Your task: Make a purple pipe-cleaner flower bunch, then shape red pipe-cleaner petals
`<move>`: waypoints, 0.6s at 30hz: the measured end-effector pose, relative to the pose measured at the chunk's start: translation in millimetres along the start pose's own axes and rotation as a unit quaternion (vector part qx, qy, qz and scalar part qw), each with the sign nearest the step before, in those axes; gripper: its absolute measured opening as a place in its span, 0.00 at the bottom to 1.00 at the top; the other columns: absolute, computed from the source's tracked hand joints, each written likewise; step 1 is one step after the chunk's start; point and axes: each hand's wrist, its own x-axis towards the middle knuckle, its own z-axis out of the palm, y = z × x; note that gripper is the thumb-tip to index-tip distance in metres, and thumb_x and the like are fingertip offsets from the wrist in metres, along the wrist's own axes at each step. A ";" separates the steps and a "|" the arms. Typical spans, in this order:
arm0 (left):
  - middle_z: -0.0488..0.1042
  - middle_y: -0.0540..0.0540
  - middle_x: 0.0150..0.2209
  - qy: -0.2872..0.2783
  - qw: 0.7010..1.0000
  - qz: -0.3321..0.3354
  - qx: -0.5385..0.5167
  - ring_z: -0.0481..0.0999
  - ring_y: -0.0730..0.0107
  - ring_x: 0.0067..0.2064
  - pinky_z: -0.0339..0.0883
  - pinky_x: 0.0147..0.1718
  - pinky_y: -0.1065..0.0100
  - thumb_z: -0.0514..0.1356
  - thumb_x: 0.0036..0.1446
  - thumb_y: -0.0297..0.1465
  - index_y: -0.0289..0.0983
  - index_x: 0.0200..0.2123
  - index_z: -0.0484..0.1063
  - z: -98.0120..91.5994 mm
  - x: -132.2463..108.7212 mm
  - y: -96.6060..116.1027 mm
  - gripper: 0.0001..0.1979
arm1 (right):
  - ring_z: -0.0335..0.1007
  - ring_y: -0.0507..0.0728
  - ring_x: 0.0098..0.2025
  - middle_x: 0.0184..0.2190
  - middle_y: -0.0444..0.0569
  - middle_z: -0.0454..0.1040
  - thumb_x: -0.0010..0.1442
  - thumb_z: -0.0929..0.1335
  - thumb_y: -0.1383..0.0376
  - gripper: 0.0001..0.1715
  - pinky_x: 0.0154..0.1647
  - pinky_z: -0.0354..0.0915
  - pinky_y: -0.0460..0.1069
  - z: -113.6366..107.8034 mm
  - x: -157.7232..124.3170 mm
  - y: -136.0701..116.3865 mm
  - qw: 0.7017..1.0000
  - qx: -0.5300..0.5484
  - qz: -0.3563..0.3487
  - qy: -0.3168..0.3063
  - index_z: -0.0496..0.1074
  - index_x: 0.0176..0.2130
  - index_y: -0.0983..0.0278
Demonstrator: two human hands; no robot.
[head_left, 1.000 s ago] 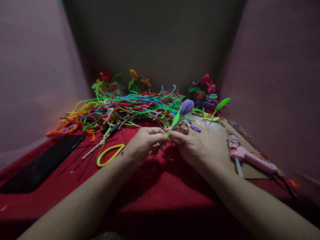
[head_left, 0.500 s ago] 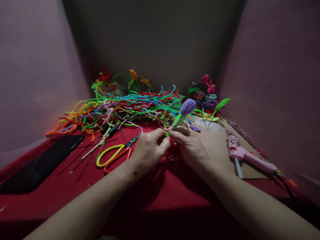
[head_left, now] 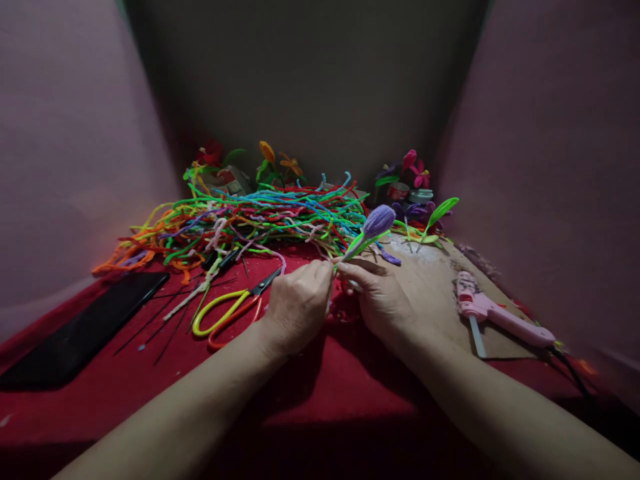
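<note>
A pipe-cleaner flower [head_left: 379,222] with a purple bud and green at its base leans up and to the right between my hands. My right hand [head_left: 380,293] pinches its stem between thumb and fingers. Close against it, my left hand [head_left: 303,303] is closed at the lower end of the stem, its knuckles turned up; the fingertips are partly hidden. Just left of my left hand lie scissors [head_left: 225,313] with one yellow and one red handle loop, blades pointing away.
A heap of coloured pipe cleaners [head_left: 270,213] spreads across the back of the red cloth [head_left: 165,413]. A black phone-like slab [head_left: 85,333] lies left, near thin dark wires. On the right, a pink glue gun [head_left: 500,313] rests on a brown board [head_left: 430,287]. Finished flowers [head_left: 419,175] stand behind.
My left hand has rolled over, so its knuckles now face up and its thumb is hidden. The purple bud has tipped slightly lower and to the right.
</note>
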 end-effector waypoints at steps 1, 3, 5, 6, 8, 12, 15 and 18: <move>0.73 0.43 0.29 0.001 1.000 0.006 0.011 0.70 0.68 0.29 0.50 0.24 0.68 0.46 0.61 0.28 0.34 0.36 0.69 -0.5 0.0 0.4 0.12 | 0.58 0.49 0.22 0.20 0.41 0.69 0.45 0.72 0.65 0.03 0.24 0.58 0.47 0.4 -0.2 -0.3 1.000 0.003 -0.001 -0.002 0.75 0.25 0.62; 0.72 0.44 0.28 0.004 1.000 0.012 0.019 0.70 0.67 0.29 0.50 0.24 0.68 0.46 0.62 0.29 0.35 0.35 0.69 -1.3 -0.2 0.4 0.13 | 0.58 0.49 0.22 0.21 0.42 0.70 0.46 0.71 0.65 0.03 0.24 0.57 0.48 1.0 -0.5 -0.7 1.000 0.001 0.000 -0.005 0.75 0.25 0.62; 0.72 0.45 0.27 0.005 1.000 0.014 0.010 0.70 0.67 0.28 0.51 0.24 0.68 0.46 0.61 0.29 0.35 0.34 0.69 -1.6 -0.6 -0.7 0.13 | 0.59 0.50 0.24 0.22 0.42 0.71 0.46 0.71 0.65 0.03 0.25 0.57 0.48 1.5 -0.7 -0.8 1.000 -0.010 -0.004 -0.004 0.75 0.24 0.62; 0.72 0.45 0.27 0.007 1.000 0.015 0.005 0.70 0.68 0.28 0.51 0.25 0.68 0.46 0.61 0.28 0.35 0.33 0.69 -1.7 -0.8 -1.5 0.12 | 0.59 0.50 0.24 0.23 0.42 0.71 0.46 0.71 0.65 0.02 0.26 0.57 0.48 1.8 -0.8 -0.8 1.000 -0.016 -0.006 -0.004 0.75 0.24 0.62; 0.72 0.45 0.27 0.017 1.000 0.017 -0.001 0.70 0.68 0.28 0.52 0.25 0.68 0.46 0.60 0.27 0.35 0.33 0.69 -1.8 -1.2 -3.1 0.12 | 0.59 0.51 0.24 0.22 0.42 0.71 0.46 0.71 0.65 0.02 0.26 0.57 0.48 2.0 -1.1 -0.4 1.000 -0.022 -0.005 -0.006 0.75 0.24 0.61; 0.72 0.45 0.27 0.020 1.000 0.014 -0.017 0.69 0.68 0.28 0.53 0.26 0.68 0.47 0.59 0.26 0.35 0.35 0.70 -1.9 -1.0 -5.8 0.12 | 0.62 0.54 0.27 0.25 0.44 0.73 0.47 0.71 0.62 0.03 0.28 0.57 0.50 1.0 -0.6 1.1 0.999 -0.029 0.001 -0.021 0.76 0.27 0.58; 0.71 0.46 0.27 0.016 0.995 -0.013 -0.095 0.68 0.70 0.28 0.54 0.27 0.70 0.47 0.59 0.26 0.36 0.35 0.70 -2.9 0.9 -8.0 0.12 | 0.65 0.57 0.33 0.28 0.45 0.75 0.46 0.71 0.61 0.04 0.30 0.57 0.51 0.2 0.1 0.4 0.999 -0.033 -0.015 -0.036 0.76 0.28 0.57; 0.68 0.50 0.24 -0.002 0.969 -0.078 -0.233 0.65 0.74 0.26 0.54 0.27 0.73 0.49 0.58 0.29 0.36 0.30 0.70 -7.6 5.0 -9.0 0.11 | 0.64 0.56 0.32 0.28 0.44 0.74 0.46 0.71 0.62 0.05 0.29 0.56 0.50 -0.1 1.0 -1.9 0.998 -0.040 -0.017 -0.047 0.77 0.29 0.57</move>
